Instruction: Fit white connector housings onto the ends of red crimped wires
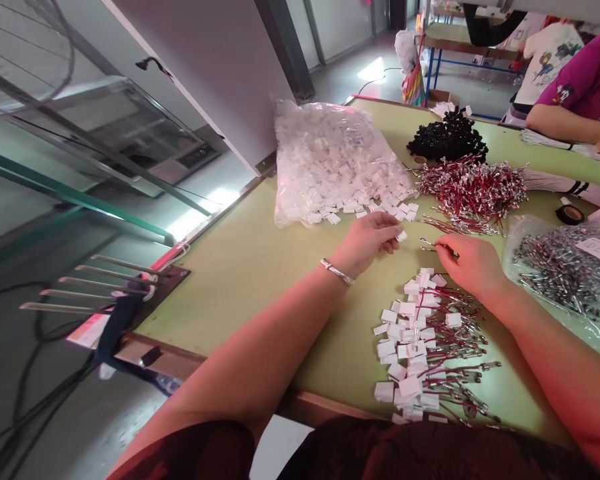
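Note:
My left hand (367,240), a silver bangle on its wrist, pinches a small white plastic connector (401,235) at the fingertips. My right hand (467,261) is closed on a thin wire with a metal terminal (429,245) that points toward the connector; the two parts are a little apart. Just below my hands lies a pile of finished red wires with white connectors (420,347). A clear bag of white connectors (330,160) spills open just beyond my left hand.
On the green table (240,267) lie a heap of red wires with terminals (473,187), a black bundle (447,137), a bag of metal-ended wires (565,267) and a black tape roll (570,214). Another person's arm (565,123) rests at the far right. A metal rack with prongs (105,283) sticks out at the left edge.

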A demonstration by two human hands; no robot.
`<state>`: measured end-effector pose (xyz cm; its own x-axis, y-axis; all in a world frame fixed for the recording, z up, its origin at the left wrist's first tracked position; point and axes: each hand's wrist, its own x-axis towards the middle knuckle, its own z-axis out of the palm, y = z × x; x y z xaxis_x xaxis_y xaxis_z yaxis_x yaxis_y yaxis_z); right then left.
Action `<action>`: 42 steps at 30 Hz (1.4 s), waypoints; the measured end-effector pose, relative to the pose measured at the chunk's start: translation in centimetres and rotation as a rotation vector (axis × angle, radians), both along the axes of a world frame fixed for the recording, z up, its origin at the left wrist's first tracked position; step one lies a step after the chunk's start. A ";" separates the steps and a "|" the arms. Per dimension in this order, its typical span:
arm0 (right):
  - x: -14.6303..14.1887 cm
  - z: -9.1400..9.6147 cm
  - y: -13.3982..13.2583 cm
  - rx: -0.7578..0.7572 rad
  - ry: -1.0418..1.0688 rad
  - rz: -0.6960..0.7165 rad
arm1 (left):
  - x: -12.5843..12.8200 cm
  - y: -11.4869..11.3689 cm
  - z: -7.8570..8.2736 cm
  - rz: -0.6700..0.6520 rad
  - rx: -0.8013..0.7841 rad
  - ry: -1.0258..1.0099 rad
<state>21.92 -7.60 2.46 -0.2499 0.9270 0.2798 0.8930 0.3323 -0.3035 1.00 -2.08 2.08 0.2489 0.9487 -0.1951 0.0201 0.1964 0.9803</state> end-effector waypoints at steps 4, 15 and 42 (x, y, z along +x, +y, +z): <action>-0.7 0.3 -0.6 0.012 0.121 0.011 | 1.6 -1.3 -0.1 -0.047 -0.260 -0.320; -0.5 -0.3 -0.3 -0.050 0.027 -0.020 | 1.7 -1.3 -0.5 -0.103 -0.290 -0.305; -1.1 0.1 -0.6 -0.172 -0.164 0.019 | 2.3 -1.2 -1.3 -0.348 0.129 0.188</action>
<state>20.80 -8.24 2.60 -0.2971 0.9521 0.0720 0.9289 0.3057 -0.2089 3.25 -3.24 0.78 0.5306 0.8338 -0.1526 0.2450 0.0215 0.9693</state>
